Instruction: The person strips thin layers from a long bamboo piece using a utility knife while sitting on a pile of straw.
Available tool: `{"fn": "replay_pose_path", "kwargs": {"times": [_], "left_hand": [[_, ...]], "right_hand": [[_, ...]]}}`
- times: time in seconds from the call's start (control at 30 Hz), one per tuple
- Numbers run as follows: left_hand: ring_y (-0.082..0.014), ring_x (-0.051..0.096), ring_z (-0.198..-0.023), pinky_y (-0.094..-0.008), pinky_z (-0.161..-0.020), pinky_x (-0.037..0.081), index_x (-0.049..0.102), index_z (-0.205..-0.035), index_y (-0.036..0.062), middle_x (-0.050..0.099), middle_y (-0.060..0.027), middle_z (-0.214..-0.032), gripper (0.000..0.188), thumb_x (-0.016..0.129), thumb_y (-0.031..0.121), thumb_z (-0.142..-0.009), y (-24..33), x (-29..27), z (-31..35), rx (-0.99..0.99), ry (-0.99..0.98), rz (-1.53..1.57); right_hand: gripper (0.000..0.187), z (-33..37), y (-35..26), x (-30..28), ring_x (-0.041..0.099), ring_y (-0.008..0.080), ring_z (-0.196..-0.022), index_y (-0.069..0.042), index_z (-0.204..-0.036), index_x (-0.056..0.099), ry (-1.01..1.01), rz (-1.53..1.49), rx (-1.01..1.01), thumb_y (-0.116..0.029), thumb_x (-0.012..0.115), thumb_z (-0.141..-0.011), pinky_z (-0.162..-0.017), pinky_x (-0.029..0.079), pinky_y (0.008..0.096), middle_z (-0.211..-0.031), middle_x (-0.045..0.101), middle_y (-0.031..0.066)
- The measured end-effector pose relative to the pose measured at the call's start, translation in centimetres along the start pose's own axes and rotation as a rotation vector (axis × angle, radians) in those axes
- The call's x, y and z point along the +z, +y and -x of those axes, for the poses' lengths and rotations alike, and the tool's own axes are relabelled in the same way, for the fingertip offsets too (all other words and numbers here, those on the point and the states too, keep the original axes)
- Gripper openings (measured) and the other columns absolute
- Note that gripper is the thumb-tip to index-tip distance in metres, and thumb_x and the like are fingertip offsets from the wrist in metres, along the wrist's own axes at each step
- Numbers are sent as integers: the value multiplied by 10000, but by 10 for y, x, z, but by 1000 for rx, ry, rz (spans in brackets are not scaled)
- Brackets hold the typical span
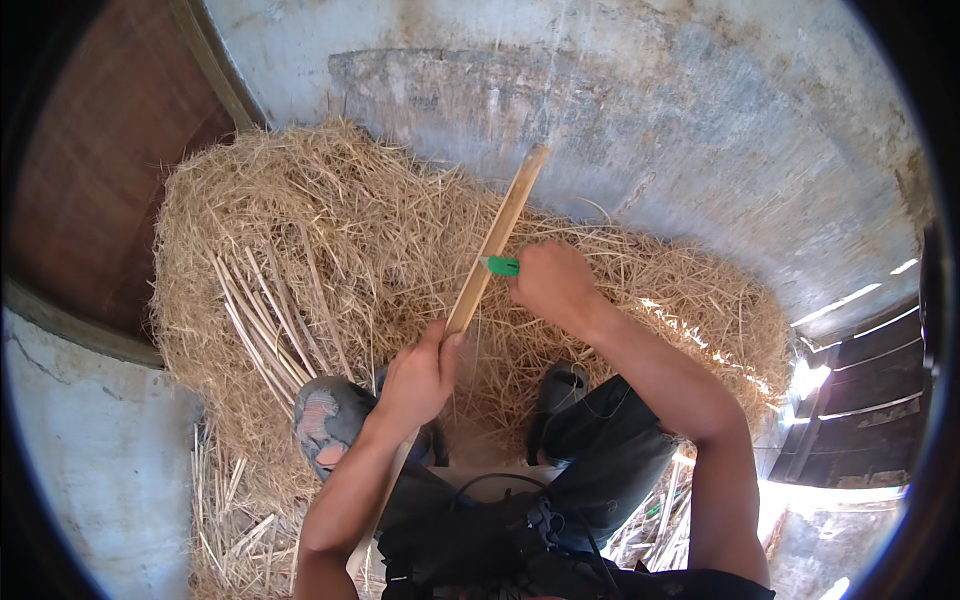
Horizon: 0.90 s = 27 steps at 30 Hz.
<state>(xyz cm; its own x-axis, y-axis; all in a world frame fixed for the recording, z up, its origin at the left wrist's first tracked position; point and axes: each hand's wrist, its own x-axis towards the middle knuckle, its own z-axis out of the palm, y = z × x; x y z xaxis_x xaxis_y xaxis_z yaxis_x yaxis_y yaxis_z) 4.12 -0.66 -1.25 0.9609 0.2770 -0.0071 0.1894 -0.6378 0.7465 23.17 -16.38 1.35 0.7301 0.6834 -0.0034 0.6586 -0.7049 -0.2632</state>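
Observation:
My left hand [418, 380] is closed around a long, flat strip of split bamboo [508, 212], thumb on top, between my knees. The strip slants up and away to the right, and its lower part runs back under my left forearm. My right hand [553, 280] is closed in a fist around a green-handled utility knife [503, 266]. The knife's short blade end meets the strip's right edge, about midway between my left hand and the far tip. Most of the handle is hidden inside my fist.
A big heap of dry, straw-like shavings [330, 200] spreads ahead and to both sides. Several thin pale strips [265, 320] lean beside my left knee. A stained wall [700, 120] stands behind the heap, with a brown door panel [110, 190] at the left.

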Motion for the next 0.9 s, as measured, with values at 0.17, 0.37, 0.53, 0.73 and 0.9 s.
{"fn": "replay_pose_path", "kwargs": {"times": [0.17, 0.37, 0.53, 0.73, 0.9], "left_hand": [[-511, 661, -731, -589, -679, 511, 583, -1166, 20, 666, -273, -746, 253, 527, 243, -1060, -2, -1, -1, -29, -2, 11], [-432, 648, -640, -481, -591, 480, 575, -1111, 16, 589, -216, -666, 232, 504, 235, -1086, -3, 5, -1, 44, 43, 27], [-500, 649, -674, -568, -607, 499, 565, -1106, 16, 640, -252, -687, 222, 517, 231, -1071, 0, 5, -8, 30, -3, 17], [-434, 651, -606, -503, -576, 487, 562, -1112, 4, 591, -210, -628, 236, 510, 231, -1078, 3, 5, -4, 28, -51, 131], [-99, 470, -588, -306, -553, 397, 617, -1247, 23, 490, -1, -655, 304, 522, 263, -1087, 4, 1, 20, 93, -216, 300]], "right_hand": [[215, -6, 15, -7, 707, 399, -707, 28, -804, 704, 17, 1, 5, -186, 703, -786, -679, 583, 513, -700, 676, 217], [213, 7, 8, 6, 707, 402, -706, 14, -809, 709, -28, 8, -67, -196, 724, -777, -670, 580, 507, -698, 676, 219], [179, -7, 15, 5, 715, 387, -727, 14, -798, 707, -17, 40, 15, -165, 706, -790, -673, 577, 488, -730, 688, 216], [192, -45, 51, -19, 716, 382, -722, 25, -794, 699, 108, 15, 213, -144, 645, -866, -667, 576, 491, -755, 691, 233], [282, -39, 177, -43, 684, 320, -639, 40, -884, 712, 402, -16, 601, -233, 646, -911, -658, 574, 452, -821, 723, 213]]}}
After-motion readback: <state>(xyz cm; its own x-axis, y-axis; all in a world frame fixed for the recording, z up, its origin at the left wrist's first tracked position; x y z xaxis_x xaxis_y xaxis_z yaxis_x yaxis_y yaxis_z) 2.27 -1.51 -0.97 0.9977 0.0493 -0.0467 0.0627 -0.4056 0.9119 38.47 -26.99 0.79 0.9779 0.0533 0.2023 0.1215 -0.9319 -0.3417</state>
